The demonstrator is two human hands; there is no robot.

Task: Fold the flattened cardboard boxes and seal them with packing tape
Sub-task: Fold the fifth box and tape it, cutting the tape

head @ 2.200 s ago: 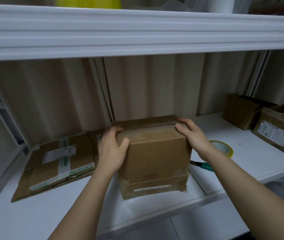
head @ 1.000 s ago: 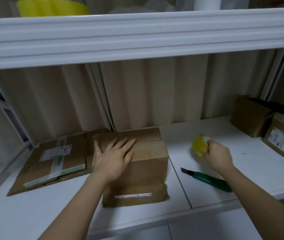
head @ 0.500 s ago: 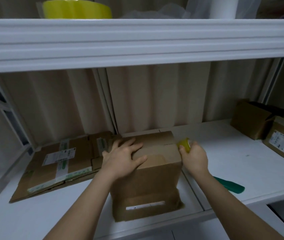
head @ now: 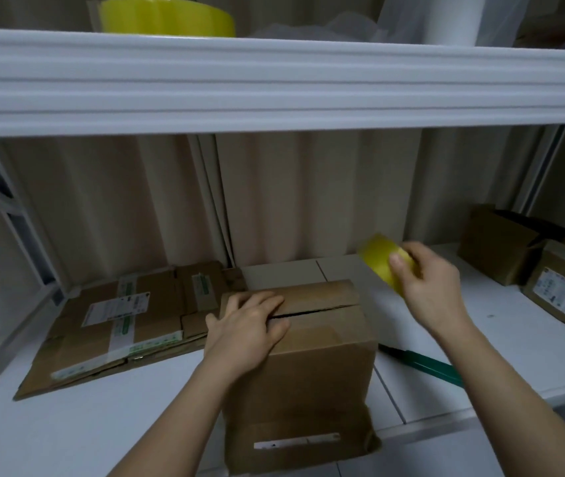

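Plainly, the left hand [head: 244, 330] lay flat on top of the folded box [head: 303, 359], fingers straight and spread over the near end of the seam where the two top flaps met, so as to press them down and keep the gap from springing wider. Under that palm the box stood upright on the white shelf [head: 50, 438]. Beyond the left hand's fingertips, the seam ran on uncovered toward the box's far edge. The right hand [head: 427, 287] was raised off to the side of the box, well apart from it, fingers and thumb curled round the yellow tape roll [head: 375, 254]; it looked poised to bring tape to the seam, though no free end could be made out. Below that wrist lay a green cutter [head: 425, 364], handy for the cut. Outward of the left hand lay a flattened box [head: 126, 318], not yet folded.
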